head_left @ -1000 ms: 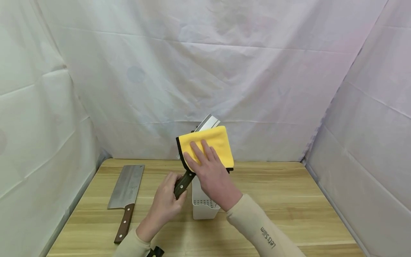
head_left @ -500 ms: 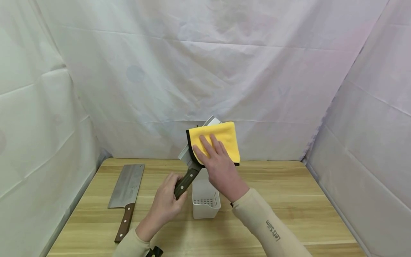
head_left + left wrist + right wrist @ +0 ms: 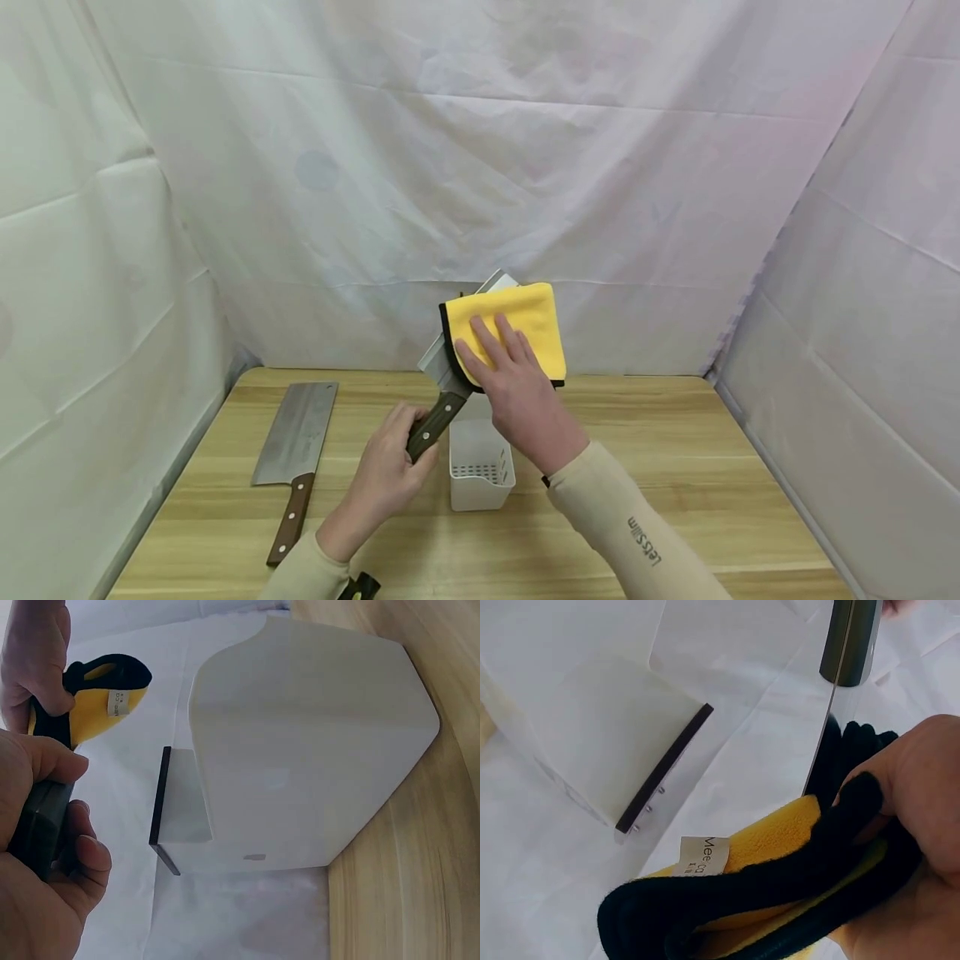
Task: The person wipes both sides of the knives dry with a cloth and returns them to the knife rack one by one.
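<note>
My left hand (image 3: 386,471) grips the dark handle (image 3: 437,427) of a cleaver held tilted above the table, its blade slanting up and away to the right. Over much of that blade (image 3: 437,360) lies a folded yellow cloth (image 3: 534,321) with black edging. My right hand (image 3: 525,404) holds the cloth around the blade, fingers spread on top and the thumb side beneath. In the right wrist view, the blade appears edge-on, running into the cloth's folds (image 3: 750,877). A white tag (image 3: 703,856) shows on the cloth's underside.
A second cleaver (image 3: 296,437) with a brown handle lies flat on the wooden table (image 3: 675,483) at left. Below the hands stands a white knife holder (image 3: 482,497) with a slotted floor. White sheeting (image 3: 480,183) encloses the back and sides.
The right hand and cloth have shifted right and slightly up along the blade, baring more of it near the handle. The left hand stays nearly still.
</note>
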### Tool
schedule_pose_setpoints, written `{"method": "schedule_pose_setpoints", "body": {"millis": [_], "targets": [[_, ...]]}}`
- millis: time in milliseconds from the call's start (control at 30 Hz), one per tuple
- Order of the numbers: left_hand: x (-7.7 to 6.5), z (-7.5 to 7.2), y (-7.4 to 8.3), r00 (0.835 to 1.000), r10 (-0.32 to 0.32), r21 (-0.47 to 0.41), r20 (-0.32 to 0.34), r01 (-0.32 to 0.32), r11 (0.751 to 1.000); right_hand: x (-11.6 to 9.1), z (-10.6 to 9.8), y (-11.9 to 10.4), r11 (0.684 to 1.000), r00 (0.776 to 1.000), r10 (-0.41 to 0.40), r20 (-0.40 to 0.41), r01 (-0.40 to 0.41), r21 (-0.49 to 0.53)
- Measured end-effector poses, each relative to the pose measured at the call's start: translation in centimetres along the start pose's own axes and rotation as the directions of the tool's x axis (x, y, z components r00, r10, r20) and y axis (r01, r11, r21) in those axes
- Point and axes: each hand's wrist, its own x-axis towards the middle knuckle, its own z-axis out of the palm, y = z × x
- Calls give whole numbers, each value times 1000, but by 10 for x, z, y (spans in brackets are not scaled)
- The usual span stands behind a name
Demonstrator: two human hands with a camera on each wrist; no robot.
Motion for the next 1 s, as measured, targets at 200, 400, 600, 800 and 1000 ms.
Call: {"method": "schedule_pose_setpoints", "body": {"millis": [200, 400, 600, 800, 1000], "targets": [[1, -2, 0, 1000, -13, 13, 6, 13, 1000, -3, 2, -8, 1000, 1000, -22, 20, 22, -1], [1, -3, 1, 1000, -26, 17, 2, 26, 1000, -5, 3, -11, 999, 999, -48, 18, 48, -19], [0, -2, 0, 1000, -13, 10, 4, 13, 1000, -5, 6, -6, 997, 999, -46, 1, 46, -56], [-2, -1, -2, 1000, 14, -4, 4, -14, 1000, -2, 5, 1, 999, 1000, -23, -15, 23, -32], [-2, -1, -2, 999, 32, 1, -9, -32, 999, -1, 2, 2, 999, 999, -31, 40, 32, -17]]}}
